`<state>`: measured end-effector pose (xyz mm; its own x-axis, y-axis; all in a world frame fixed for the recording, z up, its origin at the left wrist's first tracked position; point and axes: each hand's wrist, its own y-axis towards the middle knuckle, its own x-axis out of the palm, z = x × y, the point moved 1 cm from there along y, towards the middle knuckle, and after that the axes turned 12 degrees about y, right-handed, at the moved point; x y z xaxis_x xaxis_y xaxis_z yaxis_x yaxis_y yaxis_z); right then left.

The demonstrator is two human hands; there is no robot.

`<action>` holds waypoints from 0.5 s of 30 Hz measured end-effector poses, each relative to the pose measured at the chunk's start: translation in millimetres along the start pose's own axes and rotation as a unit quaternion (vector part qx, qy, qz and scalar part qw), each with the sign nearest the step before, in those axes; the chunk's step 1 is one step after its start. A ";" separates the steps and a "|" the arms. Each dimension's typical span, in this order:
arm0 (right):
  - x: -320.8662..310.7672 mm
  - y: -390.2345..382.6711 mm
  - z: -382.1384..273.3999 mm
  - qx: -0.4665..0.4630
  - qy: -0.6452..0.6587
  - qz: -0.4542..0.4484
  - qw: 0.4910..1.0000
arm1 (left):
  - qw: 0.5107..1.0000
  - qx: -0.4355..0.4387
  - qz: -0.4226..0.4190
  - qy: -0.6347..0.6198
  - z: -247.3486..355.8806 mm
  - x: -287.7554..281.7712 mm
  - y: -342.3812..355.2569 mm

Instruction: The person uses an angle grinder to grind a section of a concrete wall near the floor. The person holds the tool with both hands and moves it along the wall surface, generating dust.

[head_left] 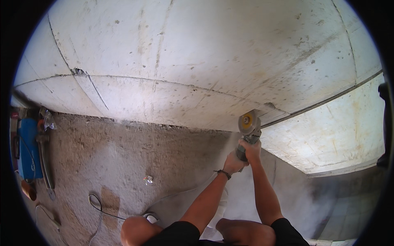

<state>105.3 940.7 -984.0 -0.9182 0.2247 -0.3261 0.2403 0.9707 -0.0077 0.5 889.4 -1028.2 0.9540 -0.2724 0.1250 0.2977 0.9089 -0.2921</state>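
Observation:
An angle grinder (241, 153) is held out in front of me by both hands, its yellow-centred disc (246, 120) up at the pale concrete wall (180, 100). My left hand (234, 163), with a dark band at the wrist, is wrapped round the rear of the grinder's body. Closer to the disc, my right hand (252, 150) grips the body near the guard. Pale dust hangs below the disc and to the right. The disc's edge is at a seam in the wall; the exact contact point cannot be made out.
On the rough ground at far left stand a blue box-shaped machine (28, 147) and a long-handled tool (44, 158). A dark cable (100, 207) loops at lower left, and a pale cord (180, 192) runs toward my hands. A crumpled clear wrapper (148, 179) lies mid-ground.

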 end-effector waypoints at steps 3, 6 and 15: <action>-2.8 5.4 11.6 0.002 -0.008 0.014 1.000 | 1.000 0.010 0.003 -0.005 -8.5 3.3 5.3; -4.1 7.4 16.2 0.009 -0.007 0.021 1.000 | 1.000 0.010 0.001 -0.006 -8.2 3.0 5.9; -0.5 2.8 4.1 0.014 -0.017 0.010 1.000 | 1.000 0.013 0.013 0.002 -8.7 2.7 4.8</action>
<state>107.8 943.0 -987.8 -0.9016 0.2410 -0.3593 0.2682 0.9630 -0.0270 4.9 890.3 -1037.5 0.9614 -0.2503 0.1142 0.2725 0.9233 -0.2706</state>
